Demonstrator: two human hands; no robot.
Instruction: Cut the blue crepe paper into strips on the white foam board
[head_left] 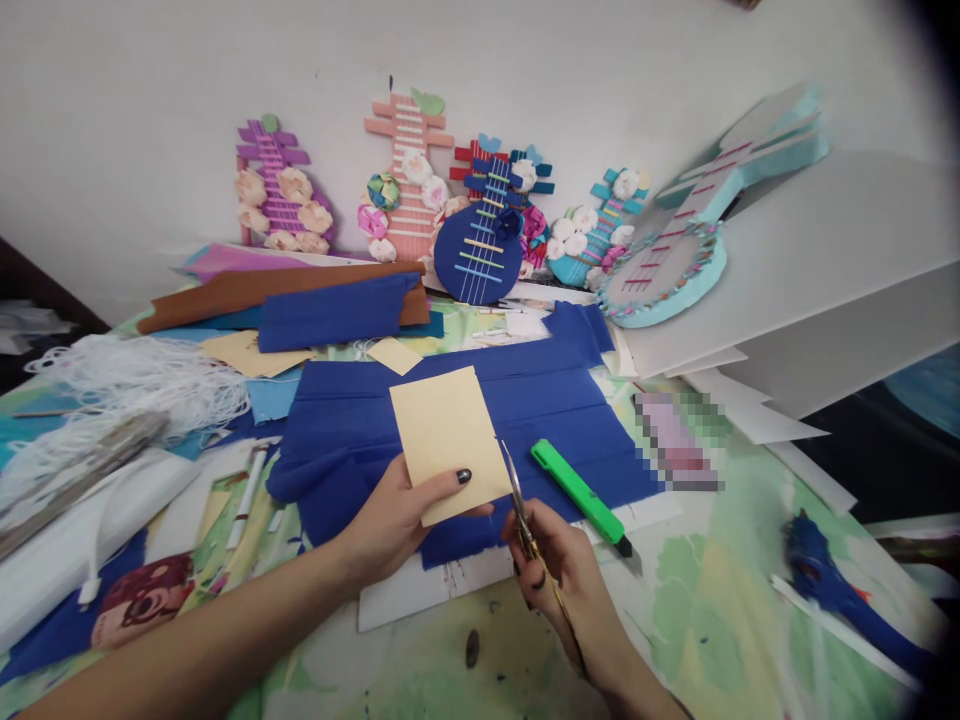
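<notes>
A pale yellow paper piece is pinched in my left hand, thumb on top and the other fingers beneath it. My right hand is wrapped round a pair of scissors. Their blades point upward beside the right edge of the paper, where a small nick shows. Whether the blades touch the paper, I cannot tell. Beneath both hands lies a creased dark blue paper sheet, partly over a white sheet. To the right of the scissors rests a green utility knife.
Several decorated paper lutes, among them a dark blue one, lean against the wall. White string is heaped at left, near brown paper. A blue glue gun lies right. Large white boards stand behind it.
</notes>
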